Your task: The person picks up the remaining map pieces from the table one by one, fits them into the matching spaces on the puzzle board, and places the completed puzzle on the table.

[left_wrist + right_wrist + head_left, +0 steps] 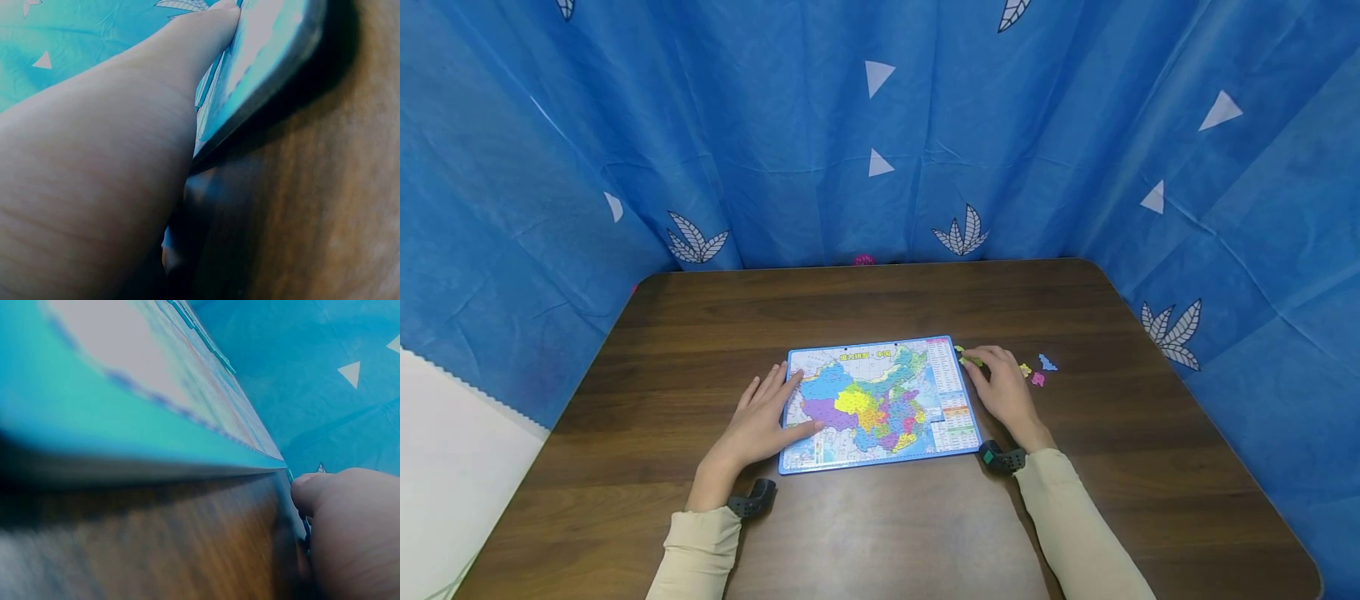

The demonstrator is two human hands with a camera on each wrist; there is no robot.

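A map puzzle board (951, 442) with a blue rim lies on the table, its coloured pieces forming a map of China. Across the board's left edge rests my left hand (765, 423), fingers spread and the thumb on the map; its thumb (209, 28) also shows along the board in the left wrist view. Beside the board's right edge, my right hand (1006, 392) pinches a small green puzzle piece (974, 361) between thumb and fingers. The right thumb (309, 490) appears near the board's corner in the right wrist view, where the piece is mostly hidden.
Right of my right hand lie a yellow piece (1026, 370), a pink piece (1038, 379) and a blue piece (1048, 362). Another small green piece (959, 348) is by the board's upper right corner. A blue curtain (805, 125) hangs behind the wooden table (700, 308).
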